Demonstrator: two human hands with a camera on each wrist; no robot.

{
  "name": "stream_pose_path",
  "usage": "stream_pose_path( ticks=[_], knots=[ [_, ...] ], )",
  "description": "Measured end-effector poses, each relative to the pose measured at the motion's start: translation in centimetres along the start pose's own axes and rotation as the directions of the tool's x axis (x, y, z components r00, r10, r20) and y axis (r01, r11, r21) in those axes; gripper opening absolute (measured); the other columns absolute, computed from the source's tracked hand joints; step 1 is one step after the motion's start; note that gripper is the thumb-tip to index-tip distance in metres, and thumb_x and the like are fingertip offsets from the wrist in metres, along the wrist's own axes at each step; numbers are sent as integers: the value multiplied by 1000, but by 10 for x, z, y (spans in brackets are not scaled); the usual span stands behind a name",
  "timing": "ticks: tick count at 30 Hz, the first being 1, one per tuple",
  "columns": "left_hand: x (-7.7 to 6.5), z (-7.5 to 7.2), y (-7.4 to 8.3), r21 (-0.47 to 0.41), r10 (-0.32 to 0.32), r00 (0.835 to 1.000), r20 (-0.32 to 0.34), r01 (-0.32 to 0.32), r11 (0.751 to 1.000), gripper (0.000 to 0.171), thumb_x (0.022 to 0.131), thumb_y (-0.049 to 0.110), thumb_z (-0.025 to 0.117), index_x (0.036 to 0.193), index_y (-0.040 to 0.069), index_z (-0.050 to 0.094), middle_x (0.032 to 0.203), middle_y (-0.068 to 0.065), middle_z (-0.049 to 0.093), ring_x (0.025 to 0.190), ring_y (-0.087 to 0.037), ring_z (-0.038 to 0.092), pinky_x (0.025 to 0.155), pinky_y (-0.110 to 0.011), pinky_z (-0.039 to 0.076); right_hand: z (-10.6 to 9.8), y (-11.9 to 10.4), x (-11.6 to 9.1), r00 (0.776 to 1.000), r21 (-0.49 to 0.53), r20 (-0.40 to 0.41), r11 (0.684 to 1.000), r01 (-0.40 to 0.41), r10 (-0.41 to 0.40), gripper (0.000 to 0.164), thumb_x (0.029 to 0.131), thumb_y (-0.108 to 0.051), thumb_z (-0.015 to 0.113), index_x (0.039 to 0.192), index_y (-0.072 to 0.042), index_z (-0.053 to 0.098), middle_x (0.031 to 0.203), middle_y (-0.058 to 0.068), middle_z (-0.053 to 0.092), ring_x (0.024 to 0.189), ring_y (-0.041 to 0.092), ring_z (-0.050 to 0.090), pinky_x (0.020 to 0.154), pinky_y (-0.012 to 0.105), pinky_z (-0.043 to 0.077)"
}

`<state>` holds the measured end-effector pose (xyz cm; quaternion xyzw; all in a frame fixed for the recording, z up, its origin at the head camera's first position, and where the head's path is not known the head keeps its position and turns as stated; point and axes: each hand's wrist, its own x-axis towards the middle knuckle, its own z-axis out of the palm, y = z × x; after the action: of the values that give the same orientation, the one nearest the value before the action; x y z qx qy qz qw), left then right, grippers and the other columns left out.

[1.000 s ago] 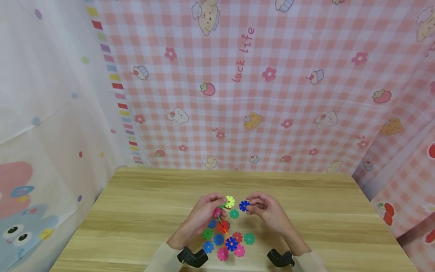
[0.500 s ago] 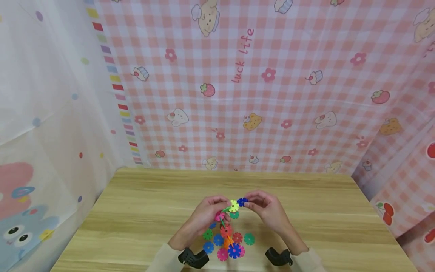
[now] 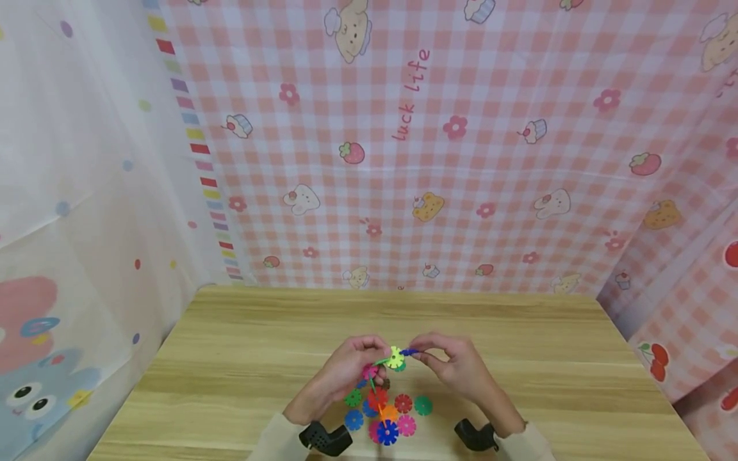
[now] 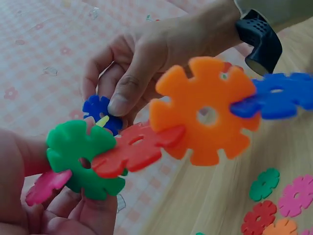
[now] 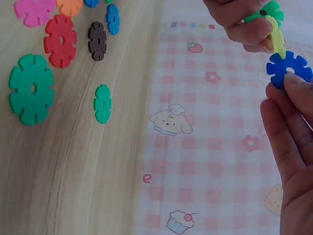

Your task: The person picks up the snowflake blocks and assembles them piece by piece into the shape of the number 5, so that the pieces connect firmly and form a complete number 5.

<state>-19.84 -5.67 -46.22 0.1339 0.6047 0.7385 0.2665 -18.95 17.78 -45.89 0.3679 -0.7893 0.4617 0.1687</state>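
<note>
My left hand (image 3: 353, 363) grips a chain of interlocked plastic snowflake discs at its upper end. In the left wrist view the chain runs through a pink disc (image 4: 48, 187), a green disc (image 4: 68, 142), a red disc (image 4: 129, 154), an orange disc (image 4: 178, 105) and a blue end disc (image 4: 286, 93). A yellow disc (image 5: 277, 40) sticks out past the left fingertips. Between thumb and fingers my right hand (image 3: 455, 363) pinches a separate blue disc (image 5: 278, 68). Its rim meets the yellow disc's edge; how deep the slots engage cannot be told.
Loose discs lie on the wooden table (image 3: 248, 358) beneath the chain, among them a green disc (image 5: 32, 90), a red disc (image 5: 60, 41) and a dark brown disc (image 5: 97, 41). A pink checked cloth (image 3: 403, 243) hangs behind the table's far edge.
My right hand has brought the blue disc leftward to the yellow disc and turned it edge-on. The chain in my left hand swings slightly; the yellow disc has shifted a little right and down.
</note>
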Motion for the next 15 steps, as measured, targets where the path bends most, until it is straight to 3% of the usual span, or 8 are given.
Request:
stream_pose_path(
  ticks=[3, 7, 15],
  knots=[
    [0, 0, -1, -3, 1, 1000, 16, -1, 1000, 12, 101, 13, 55, 95, 6, 63, 88, -3, 63, 67, -12, 56, 64, -22, 50, 0, -2, 1, 996, -4, 19, 997, 83, -82, 29, 80, 12, 74, 102, -8, 72, 97, 3, 75, 88, 17, 73, 78, 27, 58],
    [0, 0, -2, -6, 6, 1000, 24, -5, 1000, 11, 101, 12, 55, 95, 7, 63, 88, -3, 63, 69, -13, 56, 65, -22, 51, 0, -3, 1, 992, -11, 22, 993, 121, -120, 30, 79, 13, 74, 102, -7, 72, 96, 5, 75, 87, 19, 73, 79, 23, 57],
    [2, 2, -2, -8, 2, 1000, 7, -2, 1000, 12, 100, 14, 57, 99, 3, 63, 90, -5, 63, 70, -13, 60, 66, -23, 54, 3, -2, -1, 998, -37, -10, 997, 63, -63, 26, 80, 9, 76, 101, -7, 72, 95, 5, 75, 86, 20, 74, 76, 28, 59]
  ],
)
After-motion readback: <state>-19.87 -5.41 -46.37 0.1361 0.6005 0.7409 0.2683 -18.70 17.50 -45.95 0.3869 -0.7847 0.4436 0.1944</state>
